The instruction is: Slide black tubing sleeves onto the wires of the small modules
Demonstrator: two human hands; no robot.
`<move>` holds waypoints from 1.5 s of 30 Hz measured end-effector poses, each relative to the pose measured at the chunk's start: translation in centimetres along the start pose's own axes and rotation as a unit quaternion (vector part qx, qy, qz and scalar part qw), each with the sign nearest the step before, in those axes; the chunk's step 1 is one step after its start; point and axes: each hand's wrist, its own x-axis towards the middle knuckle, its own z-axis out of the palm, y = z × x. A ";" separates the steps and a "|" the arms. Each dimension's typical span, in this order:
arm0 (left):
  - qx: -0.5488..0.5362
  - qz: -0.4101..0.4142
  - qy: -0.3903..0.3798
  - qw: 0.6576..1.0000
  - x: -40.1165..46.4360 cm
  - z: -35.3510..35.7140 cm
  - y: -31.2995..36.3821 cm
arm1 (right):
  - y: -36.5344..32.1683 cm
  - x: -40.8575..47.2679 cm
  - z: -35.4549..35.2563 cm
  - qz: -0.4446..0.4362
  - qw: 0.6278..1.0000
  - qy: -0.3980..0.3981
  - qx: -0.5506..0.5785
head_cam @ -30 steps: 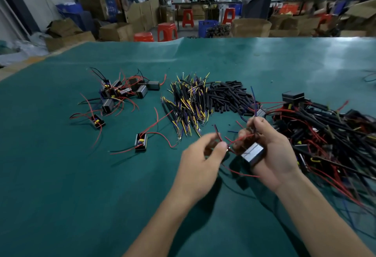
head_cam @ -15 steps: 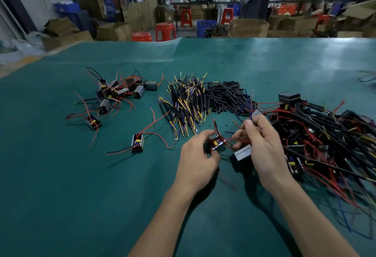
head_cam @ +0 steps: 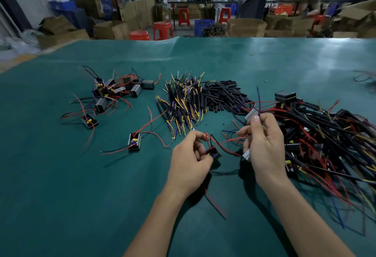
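Observation:
My left hand (head_cam: 190, 161) grips a small black module (head_cam: 213, 153) with red and black wires (head_cam: 221, 145) rising from it. My right hand (head_cam: 264, 145) pinches a thin blue wire (head_cam: 258, 100) upright between thumb and fingers, and a second module with a silver face (head_cam: 246, 154) sits under its palm. A heap of loose black tubing sleeves (head_cam: 223, 96) lies just beyond both hands. To its left is a bundle of sleeved yellow and blue wires (head_cam: 183, 102).
A large tangle of modules and sleeved wires (head_cam: 325, 134) fills the right side of the green mat (head_cam: 61, 185). Several bare modules (head_cam: 116, 92) lie at the left, one module (head_cam: 134, 142) apart nearer me. Cardboard boxes and red stools stand beyond the table.
The two modules have come apart, my left hand keeping one low. My right hand has lifted and turned upright, now pinching the blue wire.

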 end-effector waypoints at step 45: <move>-0.051 0.049 0.054 0.996 -0.2 -1.0 -0.7 | -1.4 -3.5 1.7 -0.173 0.923 -0.097 -0.331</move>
